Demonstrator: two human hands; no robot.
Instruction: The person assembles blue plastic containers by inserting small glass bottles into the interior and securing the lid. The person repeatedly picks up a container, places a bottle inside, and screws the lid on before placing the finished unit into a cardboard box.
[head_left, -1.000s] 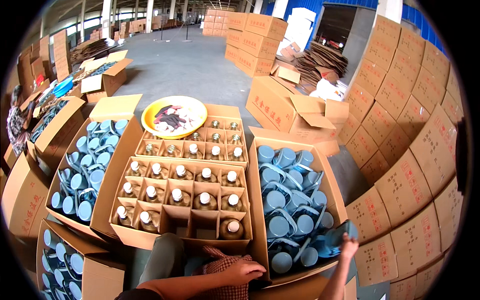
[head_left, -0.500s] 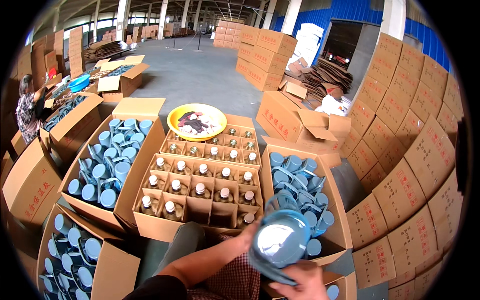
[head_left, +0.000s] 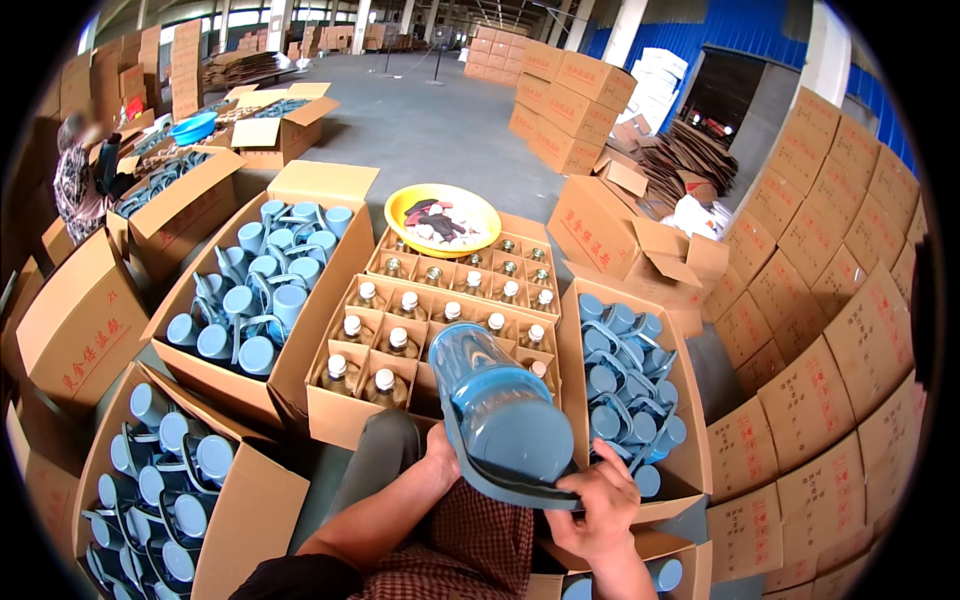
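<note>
A blue plastic thermos jug casing [head_left: 480, 375] with a see-through body is tilted in front of me, its solid round blue end toward me. Along its near side runs a long blue handle [head_left: 520, 490]. My left hand [head_left: 440, 455] is partly hidden behind the casing and closed against its left side. At the right end of the handle, my right hand [head_left: 600, 500] grips it between thumb and fingers. Beyond the casing is a divided carton [head_left: 345, 425] of glass thermos liners [head_left: 385, 385] with white caps. Part of it is covered by the casing.
Cartons of blue casings stand left [head_left: 265, 290], lower left [head_left: 165, 480] and right [head_left: 630, 390]. A yellow basin [head_left: 442, 220] holding dark and pale pieces rests on the rear divided carton. Stacked cartons [head_left: 800, 460] line the right. Another person [head_left: 80, 180] is at the far left.
The casing has turned: a shiny silvery circle faced up before, and now the plain blue end faces me. My right hand has moved up onto the handle's end. The whole view has shifted.
</note>
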